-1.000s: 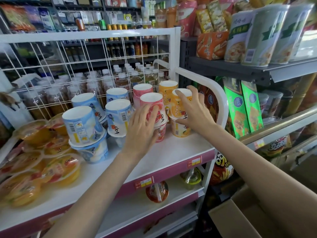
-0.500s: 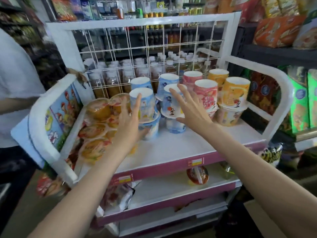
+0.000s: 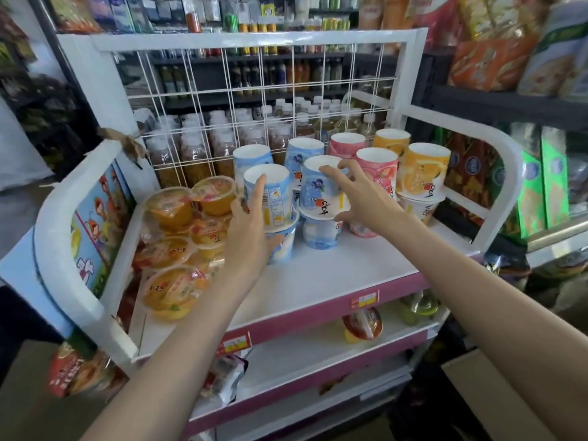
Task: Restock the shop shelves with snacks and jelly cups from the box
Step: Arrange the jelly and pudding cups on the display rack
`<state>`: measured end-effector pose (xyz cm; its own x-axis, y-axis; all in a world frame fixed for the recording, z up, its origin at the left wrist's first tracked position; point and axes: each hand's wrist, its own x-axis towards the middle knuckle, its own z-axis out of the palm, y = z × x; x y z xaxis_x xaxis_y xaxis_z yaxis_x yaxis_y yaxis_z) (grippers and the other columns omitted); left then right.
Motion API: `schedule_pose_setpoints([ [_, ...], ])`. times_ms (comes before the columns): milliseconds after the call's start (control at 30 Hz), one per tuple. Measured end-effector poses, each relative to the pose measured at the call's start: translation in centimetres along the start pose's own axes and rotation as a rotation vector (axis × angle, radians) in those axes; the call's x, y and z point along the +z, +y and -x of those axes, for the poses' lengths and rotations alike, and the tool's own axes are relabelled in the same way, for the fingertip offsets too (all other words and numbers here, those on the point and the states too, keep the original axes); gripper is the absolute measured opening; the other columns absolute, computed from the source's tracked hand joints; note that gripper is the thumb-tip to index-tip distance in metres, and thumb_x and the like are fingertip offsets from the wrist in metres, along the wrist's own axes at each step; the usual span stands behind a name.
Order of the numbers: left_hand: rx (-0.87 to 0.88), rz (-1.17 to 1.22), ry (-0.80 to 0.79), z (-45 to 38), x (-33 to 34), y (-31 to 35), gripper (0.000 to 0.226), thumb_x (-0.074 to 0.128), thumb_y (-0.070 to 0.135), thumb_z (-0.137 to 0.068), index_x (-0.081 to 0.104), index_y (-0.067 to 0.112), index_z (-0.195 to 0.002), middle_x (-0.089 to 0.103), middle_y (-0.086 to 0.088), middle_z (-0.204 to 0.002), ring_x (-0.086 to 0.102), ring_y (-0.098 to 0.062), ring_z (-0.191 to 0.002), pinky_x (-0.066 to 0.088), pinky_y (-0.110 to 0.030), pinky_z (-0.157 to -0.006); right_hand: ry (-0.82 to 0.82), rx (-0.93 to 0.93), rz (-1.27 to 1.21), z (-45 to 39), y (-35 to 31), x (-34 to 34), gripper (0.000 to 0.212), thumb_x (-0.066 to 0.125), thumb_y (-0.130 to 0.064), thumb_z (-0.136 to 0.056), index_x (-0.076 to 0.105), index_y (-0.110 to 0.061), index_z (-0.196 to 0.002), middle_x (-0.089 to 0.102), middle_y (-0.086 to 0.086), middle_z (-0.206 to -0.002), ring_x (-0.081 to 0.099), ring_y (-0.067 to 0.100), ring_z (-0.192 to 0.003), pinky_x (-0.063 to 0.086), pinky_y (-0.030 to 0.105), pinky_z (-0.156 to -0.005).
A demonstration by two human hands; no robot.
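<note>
From my remote seat the white top shelf [image 3: 318, 281] of the pink-edged display rack looks well stocked already — tall paper cups stand on it in stacked pairs, blue at the left, pink in the middle, orange at the right, with a heap of clear plastic jelly cups of orange fruit [image 3: 178, 237] piled at the far left end. My left hand [image 3: 246, 230] is wrapped round the front-left blue-and-white paper cup stack [image 3: 273, 211], thumb up its near face and fingers curled behind. My right hand [image 3: 359, 198] arches over the blue blueberry-print cup stack [image 3: 319, 202] beside it; fingertips touch the rim and the thumb sits under the upper cup's lip, but the fingers are spread, and I cannot tell whether it has a true grip. I judge this as squaring up the rows, not placing new stock.

What is left seems to be lower down — the second shelf [image 3: 302, 354] holds only a red-lidded jelly cup [image 3: 362, 324] and a greenish one [image 3: 418, 308], so it needs filling. A corner of the brown cardboard box [image 3: 496, 399] shows at lower right; its contents are hidden.

Behind the white wire grid [image 3: 254, 90] stand rows of capped drink bottles [image 3: 203, 148], and dark shelves on the right carry green packets [image 3: 541, 192] and orange snack bags [image 3: 490, 62].
</note>
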<state>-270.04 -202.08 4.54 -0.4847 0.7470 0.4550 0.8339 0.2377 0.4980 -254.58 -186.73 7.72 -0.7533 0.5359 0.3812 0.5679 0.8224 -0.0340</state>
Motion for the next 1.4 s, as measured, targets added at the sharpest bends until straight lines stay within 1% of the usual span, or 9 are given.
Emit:
schedule_pose_setpoints([
  [200, -0.017, -0.103, 0.096, -3.3, -3.8, -0.1, 0.082, 0.056, 0.055, -0.082, 0.008, 0.038, -0.147, 0.019, -0.021, -0.149, 0.032, -0.041, -0.131, 0.032, -0.049, -0.106, 0.032, 0.018, -0.245, -2.2, 0.2, -3.9, 0.076, 0.070, -0.047, -0.076, 0.035, -0.028, -0.141, 0.028, 0.011, -0.141, 0.026, 0.031, -0.131, 0.026, 0.043, -0.108],
  [400, -0.261, 0.029, -0.136, -11.6, -3.8, 0.4, 0.068, 0.052, 0.048, -0.089, 0.018, 0.033, -0.146, 0.021, -0.013, -0.152, 0.030, -0.036, -0.134, 0.035, -0.045, -0.103, -0.155, 0.005, -0.173, -10.8, -0.9, -4.1, 0.052, 0.064, -0.041, -0.085, 0.050, -0.017, -0.129, 0.046, 0.013, -0.134, 0.035, 0.032, -0.127, 0.033, 0.043, -0.103],
  [533, -0.349, 0.110, -0.234, -13.4, -3.3, 0.8, 0.048, 0.052, 0.039, -0.092, 0.045, 0.022, -0.136, 0.039, -0.008, -0.144, 0.044, -0.029, -0.124, 0.041, -0.032, -0.085, -0.275, 0.020, -0.168, -14.1, -0.7, -2.8, 0.047, 0.065, -0.029, -0.087, 0.052, -0.012, -0.129, 0.041, 0.008, -0.144, 0.038, 0.028, -0.131, 0.034, 0.036, -0.103],
  [700, -0.316, 0.131, -0.227, -13.5, -3.1, 0.9, 0.044, 0.053, 0.036, -0.093, 0.054, 0.012, -0.129, 0.044, -0.008, -0.142, 0.042, -0.026, -0.128, 0.038, -0.036, -0.102, -0.295, -0.014, -0.141, -15.5, -0.4, -3.3, 0.046, 0.067, -0.019, -0.085, 0.055, -0.012, -0.129, 0.040, 0.008, -0.144, 0.041, 0.027, -0.129, 0.036, 0.032, -0.099],
  [900, -0.308, 0.136, -0.231, -13.1, -3.0, 1.5, 0.046, 0.045, 0.040, -0.095, 0.054, 0.011, -0.130, 0.043, -0.009, -0.142, 0.039, -0.028, -0.129, 0.034, -0.036, -0.104, -0.274, -0.105, -0.104, -14.9, 0.4, -3.0, 0.047, 0.064, -0.018, -0.088, 0.052, -0.011, -0.133, 0.044, 0.009, -0.143, 0.041, 0.026, -0.130, 0.033, 0.031, -0.102],
  [1000, -0.320, 0.124, -0.226, -12.6, -3.3, 1.2, 0.052, 0.042, 0.046, -0.094, 0.047, 0.016, -0.136, 0.027, -0.011, -0.151, 0.028, -0.028, -0.137, 0.029, -0.038, -0.108, -0.259, -0.101, -0.082, -15.0, 0.7, -3.1, 0.045, 0.064, -0.020, -0.088, 0.053, -0.013, -0.131, 0.046, 0.010, -0.141, 0.041, 0.028, -0.129, 0.034, 0.034, -0.101],
  [1100, -0.215, 0.111, -0.194, -11.1, -4.0, 1.5, 0.053, 0.042, 0.048, -0.094, 0.040, 0.022, -0.139, 0.008, -0.010, -0.156, 0.007, -0.023, -0.144, 0.017, -0.040, -0.112, -0.226, -0.075, -0.160, -14.2, 1.0, -3.9, 0.043, 0.063, -0.029, -0.088, 0.055, -0.015, -0.129, 0.050, 0.007, -0.138, 0.045, 0.024, -0.126, 0.035, 0.026, -0.093],
  [1200, -0.046, 0.066, -0.232, -8.7, -4.6, 2.3, 0.053, 0.048, 0.048, -0.091, 0.042, 0.024, -0.138, 0.013, -0.009, -0.156, 0.008, -0.021, -0.144, 0.015, -0.038, -0.113, -0.166, -0.087, -0.350, -11.1, 0.5, -5.2, 0.049, 0.060, -0.035, -0.089, 0.050, -0.019, -0.134, 0.049, 0.000, -0.140, 0.046, 0.016, -0.122, 0.030, 0.020, -0.087],
  [1400, 0.145, -0.197, -0.289, -5.6, -4.1, 2.7, 0.067, 0.068, 0.040, -0.080, 0.039, 0.024, -0.138, 0.025, -0.008, -0.151, 0.015, -0.024, -0.140, 0.011, -0.035, -0.113, -0.304, -0.132, -0.258, -5.7, -0.5, -4.9, 0.070, 0.071, -0.039, -0.079, 0.039, -0.027, -0.140, 0.038, 0.002, -0.144, 0.034, 0.020, -0.132, 0.027, 0.030, -0.105],
])
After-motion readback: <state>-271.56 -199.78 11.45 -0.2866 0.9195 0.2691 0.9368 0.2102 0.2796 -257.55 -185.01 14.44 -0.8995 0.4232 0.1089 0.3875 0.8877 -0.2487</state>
